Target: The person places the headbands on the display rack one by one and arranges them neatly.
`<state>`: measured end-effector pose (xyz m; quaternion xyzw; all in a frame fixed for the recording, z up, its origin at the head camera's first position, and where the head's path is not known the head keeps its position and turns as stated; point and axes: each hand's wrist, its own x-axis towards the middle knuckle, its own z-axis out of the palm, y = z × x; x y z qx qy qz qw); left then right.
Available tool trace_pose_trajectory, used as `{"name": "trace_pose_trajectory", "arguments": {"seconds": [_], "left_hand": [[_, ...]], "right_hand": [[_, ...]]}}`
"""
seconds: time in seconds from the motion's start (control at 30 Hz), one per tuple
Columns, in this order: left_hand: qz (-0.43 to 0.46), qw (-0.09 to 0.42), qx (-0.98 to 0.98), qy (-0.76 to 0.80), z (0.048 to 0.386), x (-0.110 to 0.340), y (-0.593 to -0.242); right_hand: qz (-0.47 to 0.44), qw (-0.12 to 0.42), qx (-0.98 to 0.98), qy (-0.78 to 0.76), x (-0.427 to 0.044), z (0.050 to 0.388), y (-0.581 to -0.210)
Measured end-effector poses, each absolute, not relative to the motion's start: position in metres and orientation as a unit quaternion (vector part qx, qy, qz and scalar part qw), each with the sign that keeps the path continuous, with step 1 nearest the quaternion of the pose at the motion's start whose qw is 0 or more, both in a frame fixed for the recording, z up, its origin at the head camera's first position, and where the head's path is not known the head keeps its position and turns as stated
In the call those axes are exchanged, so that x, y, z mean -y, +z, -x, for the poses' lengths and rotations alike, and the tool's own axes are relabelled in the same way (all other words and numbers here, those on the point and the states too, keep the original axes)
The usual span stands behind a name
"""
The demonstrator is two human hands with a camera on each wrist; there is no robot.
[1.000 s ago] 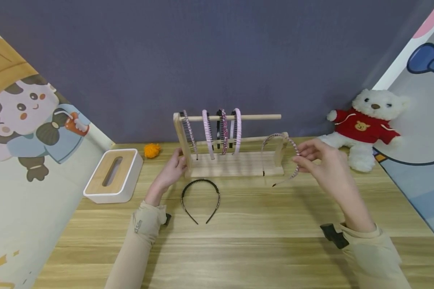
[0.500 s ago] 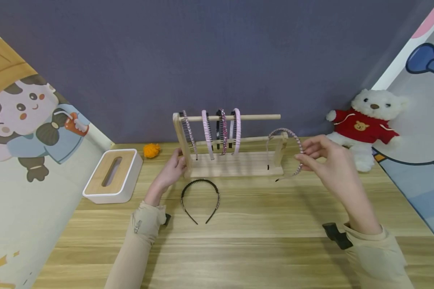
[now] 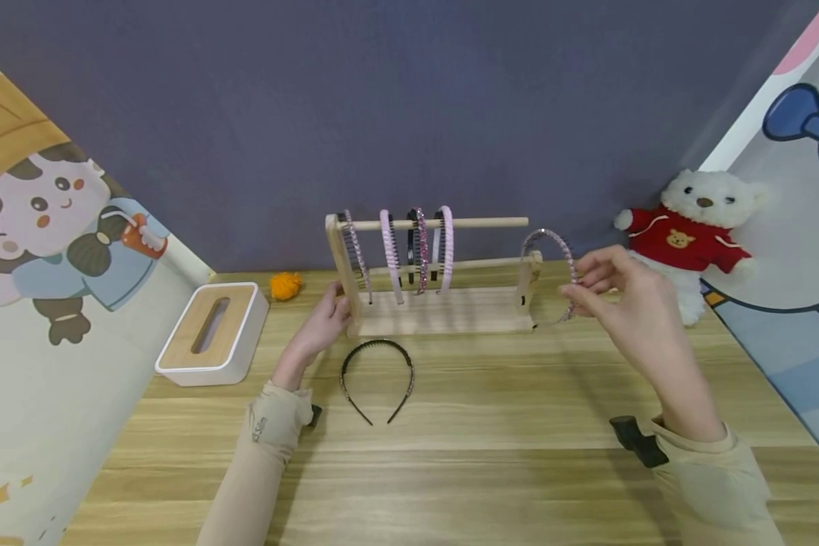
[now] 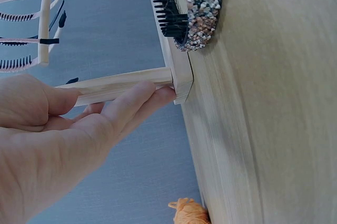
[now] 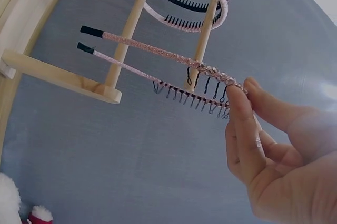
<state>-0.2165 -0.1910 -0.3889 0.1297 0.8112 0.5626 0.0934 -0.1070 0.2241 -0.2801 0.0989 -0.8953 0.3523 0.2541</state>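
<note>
My right hand (image 3: 624, 303) pinches a pink jewelled headband (image 3: 546, 232) between thumb and fingers. It stands upright just right of the upper rail's free end; in the right wrist view its comb teeth and dark tips show. My left hand (image 3: 324, 318) grips the left upright of a wooden headband rack (image 3: 444, 324), thumb and fingers on opposite sides in the left wrist view. From the upper rail hang several headbands, among them a jewelled one (image 3: 358, 254), a pink wrapped one (image 3: 448, 250) and a glittery pink one (image 3: 422, 250). A black stone-studded headband (image 3: 377, 342) lies before the rack.
A white tissue box (image 3: 235, 371) with a wooden lid stands at the left, with an orange yarn ball (image 3: 286, 286) behind it. At the right a white teddy bear (image 3: 682, 235) in a red sweater leans near the wall. The wooden table (image 3: 491, 455) stretches in front.
My right hand has moved the pink headband a little right and up, from in front of the rack's right end to just beyond the upper rail's tip. The left hand keeps its hold.
</note>
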Motion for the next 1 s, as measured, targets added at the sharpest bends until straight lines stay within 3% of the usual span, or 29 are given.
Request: {"name": "trace_pose_trajectory", "arguments": {"seconds": [0.53,1.0], "left_hand": [[-0.119,0.099,-0.812,0.562,0.218,0.19,-0.391],[-0.123,0.094,-0.813,0.561,0.219,0.191,-0.393]], "right_hand": [[-0.093,0.299,0.89,0.333,-0.225,0.114,-0.275],[-0.082,0.292,0.893,0.333,-0.22,0.122,-0.269]]}}
